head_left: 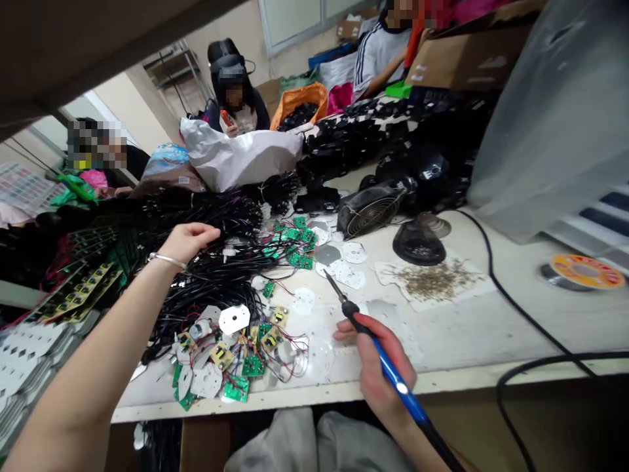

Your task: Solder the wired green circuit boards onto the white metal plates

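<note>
My right hand [381, 360] is wrapped round the blue handle of a soldering iron [396, 380], whose metal tip points up and left over white plates [346, 273] on the bench. My left hand [189, 241] reaches over a large bundle of black cables [216, 278], thumb and fingers pinched together. Whatever the pinch may hold is hidden or too small to make out. Green circuit boards [297, 242] with wires lie at the cables' far ends. Nearer me is a pile of wired boards and a white plate [234, 319].
A small black fan [371, 213] and a dark holder [419, 242] stand beyond the iron, by a crumb-strewn cloth [432, 280]. To the right are a solder spool [584, 271] and a black cord [506, 282]. Stacked boards [81, 292] lie left. Other people sit across the bench.
</note>
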A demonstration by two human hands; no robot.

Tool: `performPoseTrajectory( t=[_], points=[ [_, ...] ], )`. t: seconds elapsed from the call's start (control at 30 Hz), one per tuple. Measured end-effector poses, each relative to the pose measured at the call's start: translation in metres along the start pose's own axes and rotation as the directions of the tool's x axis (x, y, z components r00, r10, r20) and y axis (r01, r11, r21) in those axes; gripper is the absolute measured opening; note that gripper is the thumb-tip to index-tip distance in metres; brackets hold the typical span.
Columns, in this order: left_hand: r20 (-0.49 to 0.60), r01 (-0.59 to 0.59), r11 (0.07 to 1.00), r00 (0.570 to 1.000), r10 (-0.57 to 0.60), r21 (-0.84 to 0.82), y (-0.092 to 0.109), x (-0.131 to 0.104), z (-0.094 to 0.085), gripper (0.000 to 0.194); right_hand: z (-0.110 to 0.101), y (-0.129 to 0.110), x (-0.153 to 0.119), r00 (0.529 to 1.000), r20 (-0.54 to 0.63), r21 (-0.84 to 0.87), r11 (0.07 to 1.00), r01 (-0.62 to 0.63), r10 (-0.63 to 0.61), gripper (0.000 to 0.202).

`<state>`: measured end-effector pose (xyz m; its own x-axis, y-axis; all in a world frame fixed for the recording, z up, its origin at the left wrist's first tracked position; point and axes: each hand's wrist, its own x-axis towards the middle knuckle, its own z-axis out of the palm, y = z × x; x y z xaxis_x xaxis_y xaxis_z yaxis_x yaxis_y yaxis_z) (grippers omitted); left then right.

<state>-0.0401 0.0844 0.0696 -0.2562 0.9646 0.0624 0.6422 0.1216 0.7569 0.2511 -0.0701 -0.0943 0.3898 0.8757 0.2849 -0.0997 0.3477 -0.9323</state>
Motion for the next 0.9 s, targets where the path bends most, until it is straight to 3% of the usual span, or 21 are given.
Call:
performPoseTrajectory(
  t=[0.07,0.2,0.3,0.37,0.5,0.63,0.7,0.83,0.9],
  points=[
    [-0.064,-0.014,0.999,0.998,0.011,-0.042,0.005,-0.004,-0.007,0.034,0.0,0.0,0.0,1.0,0.004,0.007,1.0,-0.002,0.002,0.018],
    [0.015,0.055,0.959,0.998,-0.053,-0.277,0.013,-0.016,-0.012,0.017,-0.002,-0.002,-0.001,1.0,0.014,-0.005,1.0,-0.017,0.017,0.017],
    [-0.009,0.049,0.875,0.998,-0.061,-0.482,0.015,-0.029,0.001,0.016,-0.002,-0.004,-0.001,1.0,0.012,-0.008,1.0,-0.006,0.006,0.016],
    [-0.064,-0.015,0.861,0.998,-0.02,-0.508,0.016,-0.04,0.017,0.018,-0.002,-0.005,0.0,1.0,-0.001,-0.007,1.0,-0.006,0.006,0.016],
    [0.026,-0.098,0.935,0.993,0.114,-0.341,0.012,-0.062,0.047,0.028,-0.002,-0.006,0.001,0.999,-0.031,-0.005,0.999,-0.042,0.041,0.017],
    [0.107,-0.225,0.974,0.968,0.226,-0.017,0.006,-0.076,0.057,0.034,-0.001,-0.006,0.001,0.998,-0.037,-0.01,0.999,-0.048,0.047,0.016],
    [0.191,-0.326,0.936,0.935,0.298,0.133,0.005,-0.08,0.058,0.033,-0.001,-0.006,0.0,0.998,-0.039,-0.017,0.999,-0.043,0.042,0.016],
    [0.421,-0.535,0.781,0.82,0.388,0.323,0.006,-0.082,0.073,0.028,-0.001,-0.006,0.0,0.998,-0.056,-0.01,1.0,-0.027,0.026,0.016],
    [0.47,-0.532,0.705,0.826,0.31,0.469,0.008,-0.078,0.087,0.028,-0.001,-0.006,0.001,0.998,-0.058,-0.003,1.0,-0.024,0.024,0.016]
  ],
)
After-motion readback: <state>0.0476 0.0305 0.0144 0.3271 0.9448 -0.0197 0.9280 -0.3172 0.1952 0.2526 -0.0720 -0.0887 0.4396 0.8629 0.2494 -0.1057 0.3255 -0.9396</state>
